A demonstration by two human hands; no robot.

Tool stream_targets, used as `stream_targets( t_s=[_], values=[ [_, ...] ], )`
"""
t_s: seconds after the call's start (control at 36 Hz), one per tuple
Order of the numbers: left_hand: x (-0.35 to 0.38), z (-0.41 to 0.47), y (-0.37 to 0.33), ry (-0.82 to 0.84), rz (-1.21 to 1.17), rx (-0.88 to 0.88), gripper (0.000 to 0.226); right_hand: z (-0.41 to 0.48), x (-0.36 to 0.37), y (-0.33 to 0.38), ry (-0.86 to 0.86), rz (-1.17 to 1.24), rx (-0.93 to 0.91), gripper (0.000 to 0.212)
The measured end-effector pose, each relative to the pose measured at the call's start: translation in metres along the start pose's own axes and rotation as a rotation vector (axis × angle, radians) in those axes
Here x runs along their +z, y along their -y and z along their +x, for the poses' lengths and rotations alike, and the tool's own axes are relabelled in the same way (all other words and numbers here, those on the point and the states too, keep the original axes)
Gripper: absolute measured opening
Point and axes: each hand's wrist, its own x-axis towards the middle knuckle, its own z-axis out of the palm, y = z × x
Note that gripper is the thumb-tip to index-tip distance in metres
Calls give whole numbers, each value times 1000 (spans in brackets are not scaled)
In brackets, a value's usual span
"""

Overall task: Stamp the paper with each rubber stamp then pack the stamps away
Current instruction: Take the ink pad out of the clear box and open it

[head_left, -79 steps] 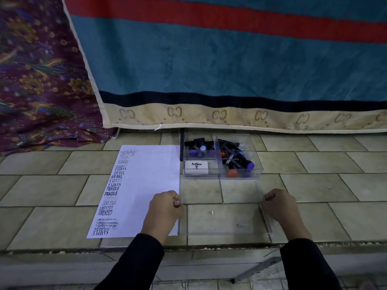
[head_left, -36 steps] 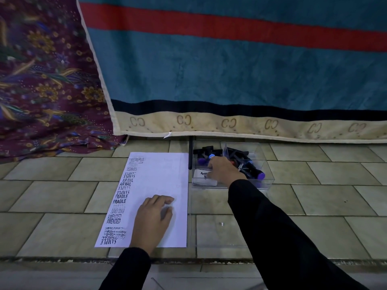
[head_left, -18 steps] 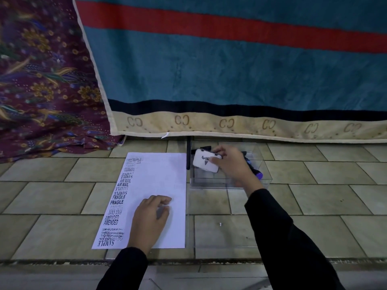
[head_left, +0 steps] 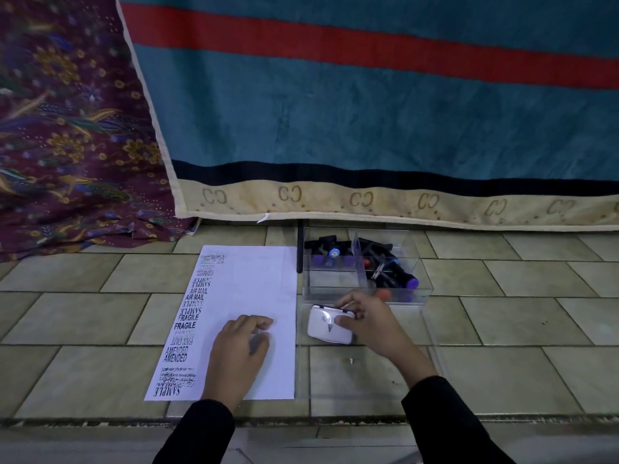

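**One ink pad out, stamps in the box**

Two hands are in view, both in dark sleeves. The left hand [head_left: 242, 346] lies palm down on the paper [head_left: 248, 296], fingers loosely curled, holding nothing. The right hand [head_left: 371, 324] pinches the one white ink pad [head_left: 330, 326] between thumb on its top face and fingers behind its far edge; the pad sits tilted just right of the paper, over a clear lid [head_left: 365, 380] that lies flat on the tiled floor [head_left: 536, 329]. Whether the pad touches the lid cannot be told.

There is one sheet of paper, lying on the floor. Down its left margin runs a single column of black stamp prints; among those that can be read are SAMPLE, AIR MAIL, FRAGILE and AMENDED, several printed twice. The rest of the sheet is blank.

Just beyond the pad stands one clear box [head_left: 425, 289] with two compartments. The left one holds a few dark stamps [head_left: 330, 252] with purple and blue ends along its far side, its near part bare. The right one holds a heap of stamps [head_left: 395, 269] with purple and orange ends; an exact count cannot be made. A thin dark rod [head_left: 299, 249] lies between paper and box.

Behind hang two cloths: a teal one [head_left: 368, 112] with a red stripe and a maroon floral one [head_left: 67, 128].
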Motion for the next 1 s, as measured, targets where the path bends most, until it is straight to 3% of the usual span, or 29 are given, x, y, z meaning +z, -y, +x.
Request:
stream_targets(
  t_s=[0.14,0.31,0.83,1.0],
  values=[
    [-2,2,-2,33,25,-17,21,4,7,-1,6,-167,-80,13],
    [-5,8,-7,96,120,0,20,2,12,-3,-33,-356,-191,18],
    [-1,8,-4,47,162,31,20,2,24,-6,-77,-564,-268,26],
    [-2,11,-7,56,165,25,18,2,22,-10,-82,-515,-264,30]
  ],
)
